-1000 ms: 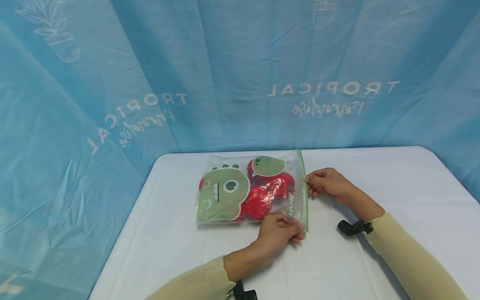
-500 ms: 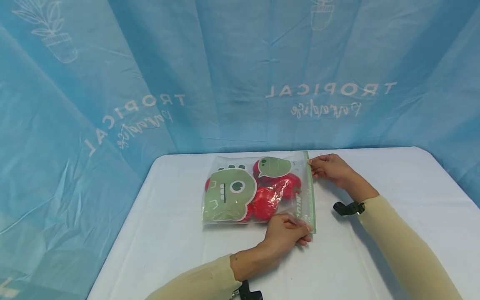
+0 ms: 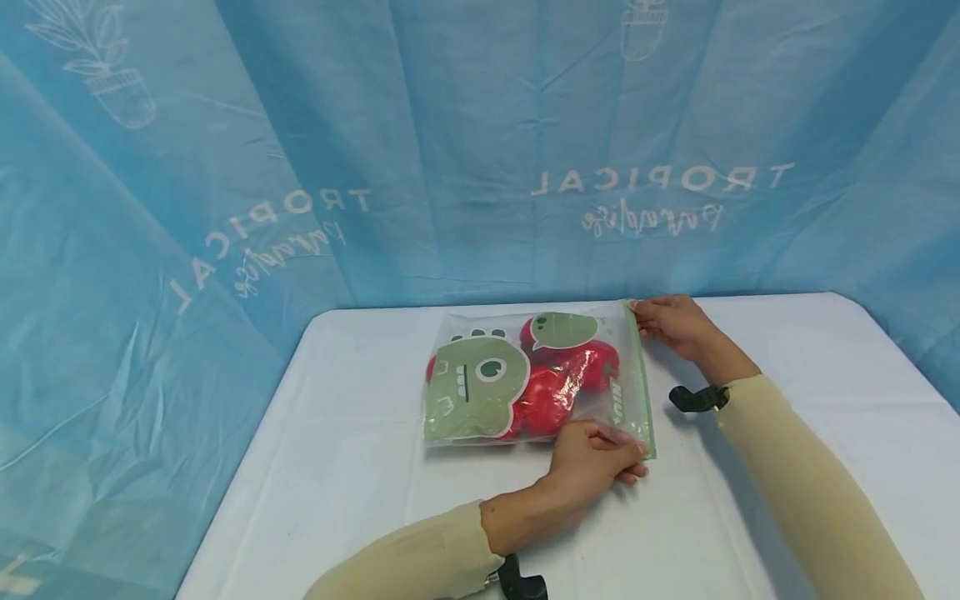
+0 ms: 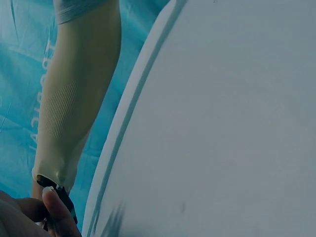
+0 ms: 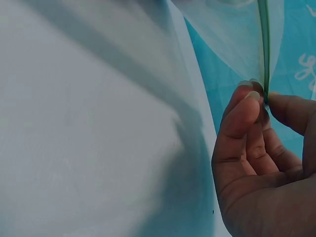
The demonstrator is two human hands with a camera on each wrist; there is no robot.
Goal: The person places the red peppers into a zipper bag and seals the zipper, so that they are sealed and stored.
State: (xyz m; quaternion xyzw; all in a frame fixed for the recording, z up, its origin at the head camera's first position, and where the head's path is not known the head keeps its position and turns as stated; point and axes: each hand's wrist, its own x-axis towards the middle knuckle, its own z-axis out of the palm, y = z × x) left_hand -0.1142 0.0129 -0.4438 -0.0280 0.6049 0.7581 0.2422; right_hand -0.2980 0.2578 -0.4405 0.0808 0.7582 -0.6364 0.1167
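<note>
In the head view a clear zip bag (image 3: 480,408), printed with green dinosaurs, lies at the far middle of the white table. Red rounded things (image 3: 546,402) show through its plastic; their kind is unclear. My left hand (image 3: 588,467) pinches the near corner at the bag's green-edged right end. At the far corner of that end, my right hand (image 3: 678,325) pinches the green strip (image 3: 643,392) between thumb and fingers. The right wrist view shows this pinch closely, the strip rising from the fingertips. Only part of my left hand (image 4: 29,217) appears in the left wrist view, without the bag.
The white-covered table (image 3: 337,483) ends just behind the bag, at a blue printed curtain (image 3: 465,150). Beige sleeves (image 3: 817,483) cover both forearms, and a black wrist device (image 3: 699,399) is worn at the right wrist.
Both hands and the bag have shifted to the right across the table. My right hand has moved up along the green strip from its middle to its far corner.
</note>
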